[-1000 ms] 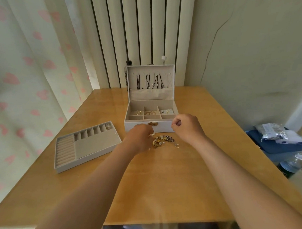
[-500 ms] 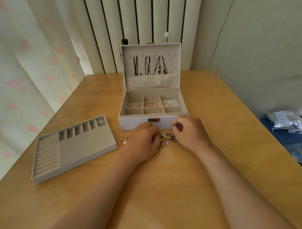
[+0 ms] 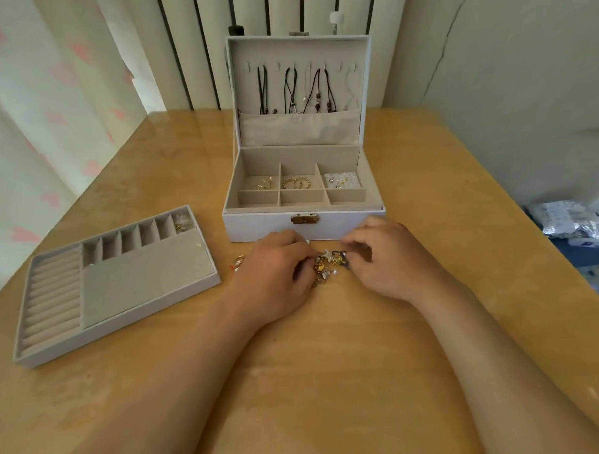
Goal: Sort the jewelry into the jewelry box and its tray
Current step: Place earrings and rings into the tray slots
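Note:
The grey jewelry box (image 3: 264, 225) stands open in the middle of the table, with necklaces (image 3: 296, 91) hanging in its lid. Gold hoops and small studs lie in its back compartments. Its removed tray (image 3: 147, 276) lies to the left, with a few small pieces in the far-right slot. A small pile of mixed jewelry (image 3: 330, 263) sits just in front of the box. My left hand (image 3: 272, 280) curls over the pile's left side and pinches into it. My right hand (image 3: 392, 264) pinches at the pile's right edge. A gold ring (image 3: 238, 259) lies apart, left of my left hand.
The wooden table (image 3: 320, 380) reaches from a curtain on the left to a wall on the right. Beyond the right table edge lie silvery plastic packets (image 3: 570, 222) on something blue. Vertical blinds hang behind the box.
Both hands have dropped onto the jewelry pile and closed in from either side. The view has moved closer and tilted down.

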